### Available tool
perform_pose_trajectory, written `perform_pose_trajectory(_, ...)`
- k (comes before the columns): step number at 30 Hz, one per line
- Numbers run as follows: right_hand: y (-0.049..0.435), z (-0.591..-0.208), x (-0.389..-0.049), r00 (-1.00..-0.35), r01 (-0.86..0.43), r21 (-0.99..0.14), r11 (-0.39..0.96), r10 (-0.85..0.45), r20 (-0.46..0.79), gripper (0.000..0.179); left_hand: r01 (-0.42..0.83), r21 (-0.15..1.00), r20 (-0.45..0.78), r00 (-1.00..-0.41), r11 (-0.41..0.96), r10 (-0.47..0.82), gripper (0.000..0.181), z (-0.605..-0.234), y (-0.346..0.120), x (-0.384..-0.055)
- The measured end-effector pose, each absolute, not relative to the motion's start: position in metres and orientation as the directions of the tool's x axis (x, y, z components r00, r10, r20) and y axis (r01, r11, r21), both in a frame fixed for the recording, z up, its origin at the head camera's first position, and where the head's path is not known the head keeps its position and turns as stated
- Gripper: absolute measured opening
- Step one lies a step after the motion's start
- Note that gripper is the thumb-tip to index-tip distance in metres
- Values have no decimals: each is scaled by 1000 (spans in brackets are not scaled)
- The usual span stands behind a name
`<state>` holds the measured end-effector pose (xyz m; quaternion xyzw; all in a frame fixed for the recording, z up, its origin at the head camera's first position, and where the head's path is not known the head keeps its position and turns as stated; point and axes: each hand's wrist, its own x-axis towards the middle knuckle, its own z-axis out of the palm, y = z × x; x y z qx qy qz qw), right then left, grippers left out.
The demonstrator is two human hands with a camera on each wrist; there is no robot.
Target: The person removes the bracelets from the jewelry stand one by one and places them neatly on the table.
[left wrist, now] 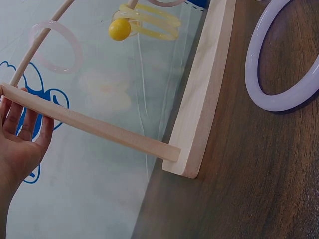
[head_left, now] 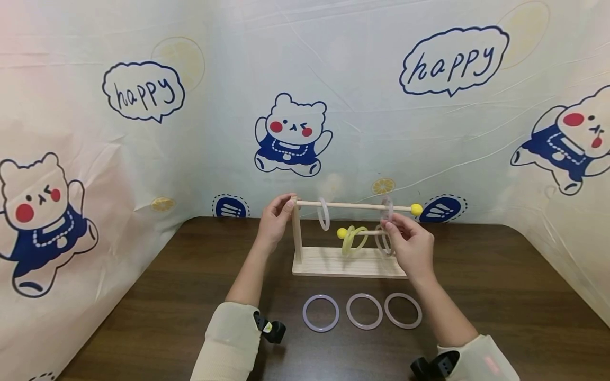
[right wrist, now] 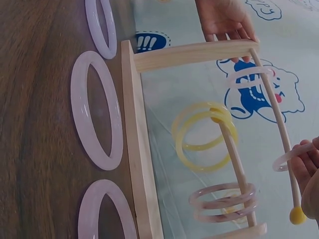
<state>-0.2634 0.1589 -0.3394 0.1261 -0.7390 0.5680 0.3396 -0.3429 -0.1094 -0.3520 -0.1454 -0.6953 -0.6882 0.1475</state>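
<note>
A wooden rack (head_left: 350, 263) with two rods stands on the table. My left hand (head_left: 276, 222) grips the top of its left post (left wrist: 94, 122). With thumb and fingers, my right hand (head_left: 413, 248) pinches a pale pink ring (right wrist: 283, 162), which encircles the upper rod (head_left: 352, 205) near its yellow end ball (head_left: 416, 210). Another pale translucent ring (head_left: 324, 214) hangs on that rod toward the left post. Yellow rings (right wrist: 202, 167) hang near the ball end of the lower rod (right wrist: 233, 147), and pinkish marbled rings (right wrist: 224, 217) hang farther along it.
In front of the rack, a lavender ring (head_left: 321, 330) and two pale pink rings, one in the middle (head_left: 364, 327) and one at the right (head_left: 403, 326), lie flat on the dark wooden table (head_left: 190, 296). A printed curtain (head_left: 362, 137) hangs behind the table.
</note>
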Motion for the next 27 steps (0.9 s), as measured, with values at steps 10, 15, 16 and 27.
perform_pose_trajectory(10,172,-356,-277,-725,-578,-747,329,214,655,19,407,913,407,-913,14,0,30,-352,-109,-343)
perform_pose_trajectory(15,175,-358,-278,-722,-569,-747,344,227,654,19,405,914,405,-915,17,1,30,-352,-110,-343)
perform_pose_trajectory(16,176,-357,-278,-721,-568,-747,345,228,654,19,403,915,403,-915,18,2,30,-352,-110,-343)
perform_pose_trajectory(27,181,-360,-279,-696,-585,-729,355,240,676,17,397,918,397,-918,21,10,34,-351,-110,-342)
